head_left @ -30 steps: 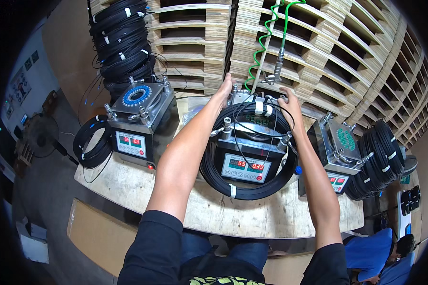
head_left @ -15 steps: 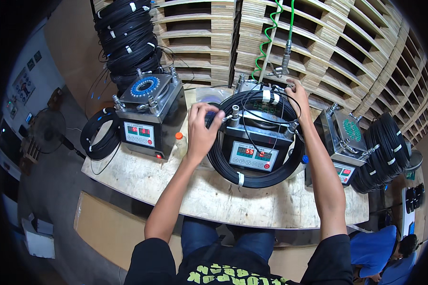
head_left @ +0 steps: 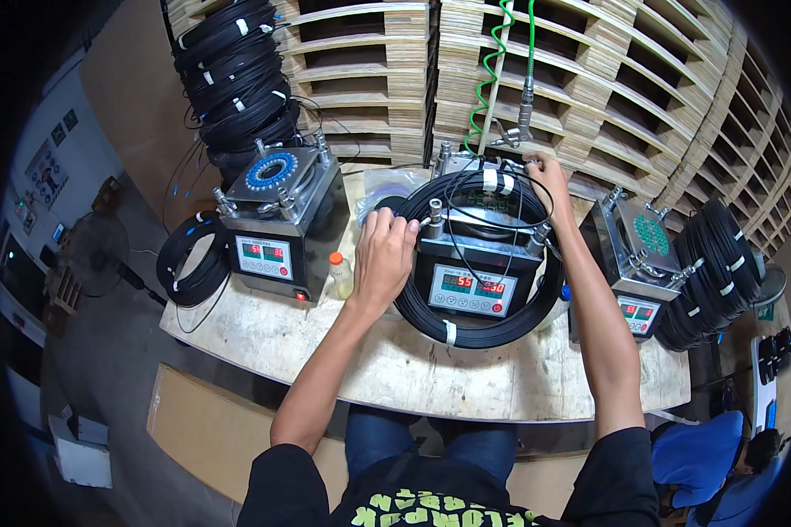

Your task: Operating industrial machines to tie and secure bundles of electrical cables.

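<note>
A metal-topped machine with a lit red and green display stands in the middle of the bench. A large coil of black cable, bound with white tape, is draped round it, and thin loose strands cross its top. My left hand is closed at the front left corner post, its fingers curled over the small clamp lever there; the palm side is hidden. At the rear right corner, my right hand has its fingers bent round a small metal clamp part, mostly covered by the fingers.
Similar machines stand left and right. An orange-capped bottle is beside my left forearm. Black cable coils are stacked at the back left, more at the right. A green air hose hangs before wooden pallets. A person in blue is lower right.
My left hand has come down and closed near the front left post; its fingers were raised and apart before. My right hand stays at the rear right corner. The whole view has shifted slightly.
</note>
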Available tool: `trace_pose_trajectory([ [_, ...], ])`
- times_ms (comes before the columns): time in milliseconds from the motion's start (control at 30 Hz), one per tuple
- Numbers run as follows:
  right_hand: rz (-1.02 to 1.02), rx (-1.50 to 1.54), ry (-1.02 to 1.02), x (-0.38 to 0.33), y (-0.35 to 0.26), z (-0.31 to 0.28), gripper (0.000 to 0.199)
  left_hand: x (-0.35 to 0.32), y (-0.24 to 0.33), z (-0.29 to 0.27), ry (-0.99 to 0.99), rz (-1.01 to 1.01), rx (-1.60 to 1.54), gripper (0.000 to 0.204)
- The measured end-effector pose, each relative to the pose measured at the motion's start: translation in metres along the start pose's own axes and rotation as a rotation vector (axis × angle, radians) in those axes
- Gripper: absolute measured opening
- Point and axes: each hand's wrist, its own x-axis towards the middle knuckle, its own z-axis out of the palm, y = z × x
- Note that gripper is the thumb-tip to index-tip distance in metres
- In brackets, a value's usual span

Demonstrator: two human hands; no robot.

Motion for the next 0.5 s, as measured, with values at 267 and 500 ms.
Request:
trace_pose_trajectory([
  [267,-0.037,0.036,0.028,-0.002,0.006,0.000,0.028,0.003,0.034,0.002,-0.103,0.045,-0.177,0.032],
  [500,-0.013,0.016,0.077,-0.006,-0.002,0.002,0.029,0.011,0.022,0.006,-0.065,-0.009,-0.043,0.048],
])
